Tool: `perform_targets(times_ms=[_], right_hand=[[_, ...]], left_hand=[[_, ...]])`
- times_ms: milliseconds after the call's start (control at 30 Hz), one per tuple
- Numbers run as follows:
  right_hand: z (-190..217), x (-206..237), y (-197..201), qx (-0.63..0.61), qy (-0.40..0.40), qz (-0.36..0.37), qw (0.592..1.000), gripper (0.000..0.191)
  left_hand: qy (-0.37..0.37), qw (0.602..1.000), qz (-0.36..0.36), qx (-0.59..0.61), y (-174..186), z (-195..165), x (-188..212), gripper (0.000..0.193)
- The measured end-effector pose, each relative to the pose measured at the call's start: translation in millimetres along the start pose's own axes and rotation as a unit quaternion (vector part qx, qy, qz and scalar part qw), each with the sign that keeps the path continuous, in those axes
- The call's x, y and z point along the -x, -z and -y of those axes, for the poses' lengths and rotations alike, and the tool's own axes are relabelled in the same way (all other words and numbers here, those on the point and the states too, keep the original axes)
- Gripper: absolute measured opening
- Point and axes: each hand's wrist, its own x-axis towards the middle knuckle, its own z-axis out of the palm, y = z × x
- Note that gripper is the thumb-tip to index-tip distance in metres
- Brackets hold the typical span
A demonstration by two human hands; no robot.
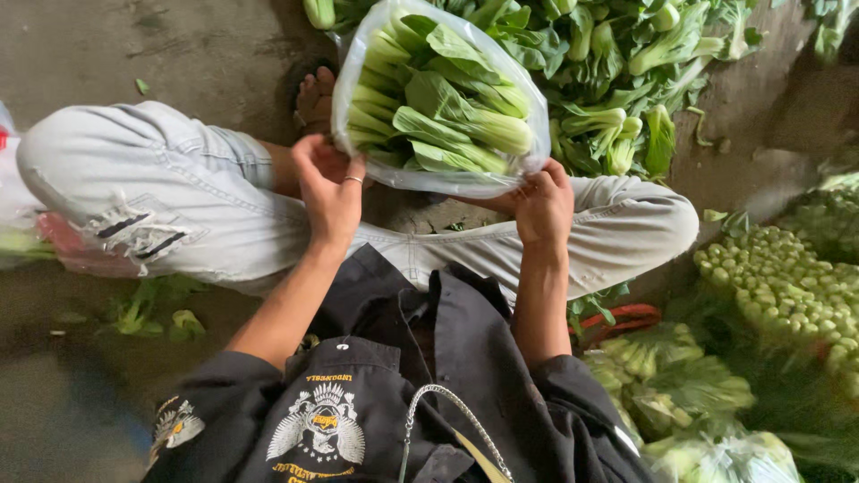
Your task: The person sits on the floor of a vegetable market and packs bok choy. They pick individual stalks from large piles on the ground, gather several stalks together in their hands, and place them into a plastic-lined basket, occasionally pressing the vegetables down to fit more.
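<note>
A clear plastic bag [358, 80] full of green leafy vegetables with pale stalks [443, 112] lies tilted in front of me, its open mouth toward me. My left hand [329, 188], a ring on one finger, grips the bag's near-left rim. On the near-right rim, my right hand [542, 204] pinches the plastic. I am squatting, and my knees in light torn jeans [152, 201] spread to either side below the bag.
A loose heap of the same greens [617, 72] lies on the ground behind the bag. Stacked bagged greens [680, 385] and cut stalk ends [778, 277] fill the right side. Another bag [18, 241] sits at far left. Bare grey floor [134, 45] lies at upper left.
</note>
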Motion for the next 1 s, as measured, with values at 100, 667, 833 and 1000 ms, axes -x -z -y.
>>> perform_targets(times_ms=[100, 667, 833, 1000], right_hand=[[17, 6, -7, 0.111, 0.005, 0.005, 0.994, 0.033], [76, -68, -49, 0.416, 0.310, 0.205, 0.830, 0.036], [80, -149, -26, 0.124, 0.079, -0.060, 0.987, 0.029], [53, -184, -33, 0.160, -0.022, -0.116, 0.980, 0.027]], left_hand=[[-0.302, 0.935, 0.033, -0.184, -17, -21, 9, 0.028], [-0.394, 0.705, 0.298, -0.508, -129, 39, -31, 0.064], [-0.386, 0.707, 0.313, -0.504, -140, 42, -47, 0.061], [-0.388, 0.723, 0.318, -0.476, -141, 41, -55, 0.057]])
